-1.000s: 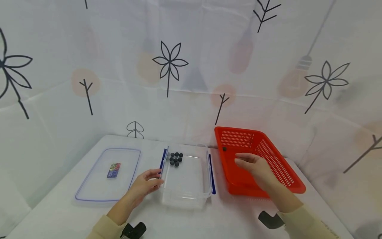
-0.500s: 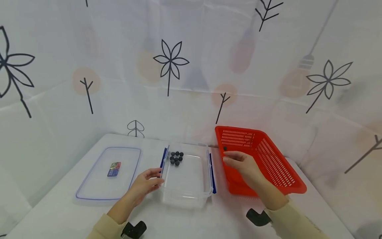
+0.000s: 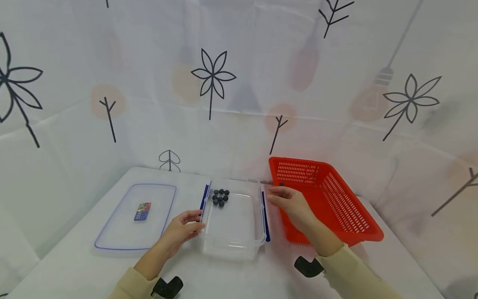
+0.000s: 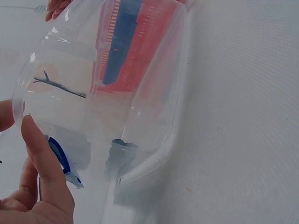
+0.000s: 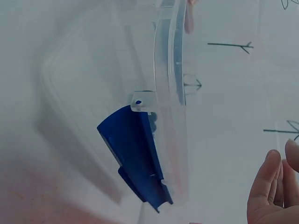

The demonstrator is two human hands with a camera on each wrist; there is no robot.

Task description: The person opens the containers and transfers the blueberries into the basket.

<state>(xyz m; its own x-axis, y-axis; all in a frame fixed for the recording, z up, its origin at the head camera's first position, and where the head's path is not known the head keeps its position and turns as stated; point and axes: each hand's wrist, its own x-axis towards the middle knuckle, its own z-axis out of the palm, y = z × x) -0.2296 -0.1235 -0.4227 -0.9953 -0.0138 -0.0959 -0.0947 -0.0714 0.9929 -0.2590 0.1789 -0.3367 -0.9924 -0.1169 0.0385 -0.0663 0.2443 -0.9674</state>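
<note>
My left hand (image 3: 179,232) grips the left rim of a clear plastic storage box (image 3: 233,224), the thumb on one side and fingers on the other in the left wrist view. Inside, several small dark balls (image 3: 221,198) cluster at the far left of the floor. My right hand (image 3: 293,203) hovers between the box's right rim and a red plastic basket (image 3: 367,220), thumb and index finger bent toward each other. I cannot tell whether anything is between its fingertips. One dark ball (image 3: 281,184) shows in the basket, just beyond that hand.
A clear lid (image 3: 112,232) with a blue edge and a colourful label (image 3: 142,211) lies left of the box. Blue latches (image 5: 133,149) hang down along the box's sides. A patterned white cloth (image 3: 239,137) stands behind the white table (image 3: 224,278).
My right hand has moved left from over the basket to its left rim, near the box. The left hand stays at the box rim. The balls in the box look unmoved.
</note>
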